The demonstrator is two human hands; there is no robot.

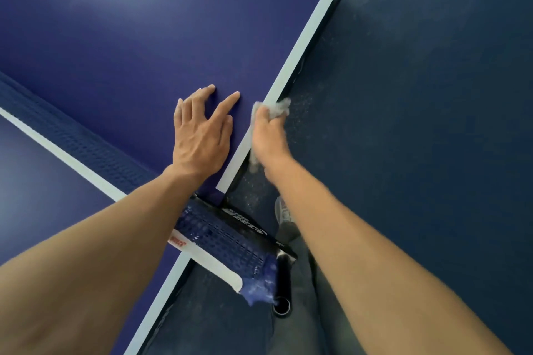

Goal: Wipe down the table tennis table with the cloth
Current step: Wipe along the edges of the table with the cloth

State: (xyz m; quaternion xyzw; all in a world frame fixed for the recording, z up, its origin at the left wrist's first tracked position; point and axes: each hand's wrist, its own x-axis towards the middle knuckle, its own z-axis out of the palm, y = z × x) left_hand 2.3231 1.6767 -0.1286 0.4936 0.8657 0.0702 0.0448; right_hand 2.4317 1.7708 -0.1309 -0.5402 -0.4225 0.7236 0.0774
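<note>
The blue table tennis table (121, 46) fills the left and upper part of the head view, with a white stripe (305, 37) along its side edge. My left hand (202, 135) lies flat on the blue top with its fingers spread, close to that edge. My right hand (269, 135) grips a bunched grey cloth (277, 108) and presses it against the white edge stripe just right of my left hand. A strip of the cloth hangs below my right wrist.
The dark blue net (66, 135) with its white top band runs from the left to a black net post clamp (253, 228) at the table's side, below my forearms. A dusty dark blue floor (418, 124) lies to the right. My grey shoe (284, 212) shows beside the clamp.
</note>
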